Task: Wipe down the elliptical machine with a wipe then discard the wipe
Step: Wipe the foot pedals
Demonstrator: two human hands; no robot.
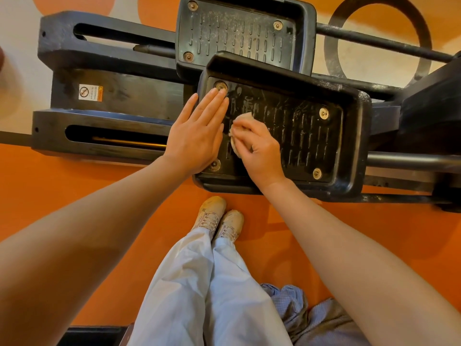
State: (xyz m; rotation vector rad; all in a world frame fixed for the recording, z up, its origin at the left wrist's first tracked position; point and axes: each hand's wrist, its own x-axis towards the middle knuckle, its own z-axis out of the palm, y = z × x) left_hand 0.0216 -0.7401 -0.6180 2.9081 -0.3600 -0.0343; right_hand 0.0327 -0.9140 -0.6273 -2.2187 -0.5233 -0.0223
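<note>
Nearest the camera, pale trousers (pixel 199 283) and a pair of tan laced shoes (pixel 219 218) stand on the orange floor (pixel 74 196), toes pointing at the machine. A crumpled blue-grey cloth (pixel 311 318) lies at lower right.

Beyond the shoes sits the near pedal (pixel 354 136) of the elliptical machine (pixel 112 96), a black tray with raised rim, ribbed tread and a metal bolt at each corner. The left hand (pixel 197 136) lies flat on the pedal's left end, fingers straight and close together, holding nothing; the fingertips reach the upper-left bolt (pixel 221 86). The right hand (pixel 259 148) presses a small beige wipe (pixel 245 118) onto the tread just beside the left hand, its fingers curled around the wad. The tread around the wipe shows wet, smeared streaks.

Farther off, the second pedal (pixel 239 33) carries pale dust, partly overlapped by the near one. Left of both run the black slotted rails, with a warning sticker (pixel 90 92) between them. A dark ring (pixel 376 38) marks the floor at upper right.
</note>
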